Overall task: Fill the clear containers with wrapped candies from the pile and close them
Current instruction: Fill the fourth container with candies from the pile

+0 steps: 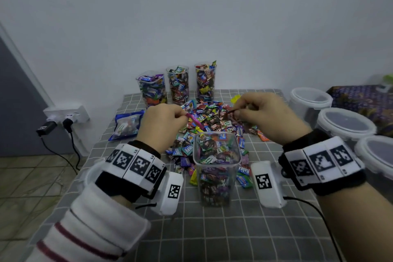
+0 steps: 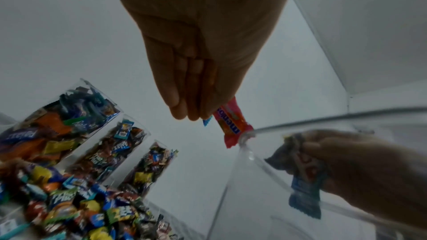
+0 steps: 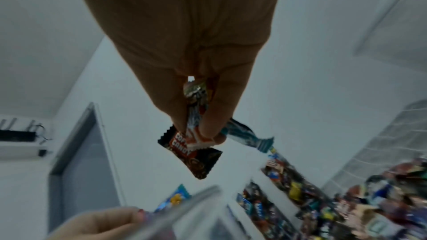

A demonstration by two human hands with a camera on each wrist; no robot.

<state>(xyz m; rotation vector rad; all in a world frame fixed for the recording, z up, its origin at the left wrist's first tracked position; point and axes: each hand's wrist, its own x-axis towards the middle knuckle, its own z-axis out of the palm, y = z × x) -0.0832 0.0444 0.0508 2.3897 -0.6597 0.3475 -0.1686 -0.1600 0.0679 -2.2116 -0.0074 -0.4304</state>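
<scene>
A clear square container [image 1: 215,168], partly filled with wrapped candies, stands open at the table's centre front. Behind it spreads the candy pile [image 1: 212,117]. My left hand [image 1: 165,121] hovers over the pile's left side and pinches a pink Mentos candy [image 2: 232,123] with a blue one beside it. My right hand [image 1: 263,112] is raised over the pile's right side, pinching several candies, among them a dark coffee candy [image 3: 194,154] and a teal one [image 3: 249,136]. Three tall clear containers [image 1: 178,85] full of candies stand at the back, without lids.
A blue candy bag [image 1: 126,124] lies at the left of the grey checked table [image 1: 212,229]. Three white lidded tubs [image 1: 344,125] stand at the right edge. A power strip with plugs [image 1: 66,116] hangs by the wall on the left.
</scene>
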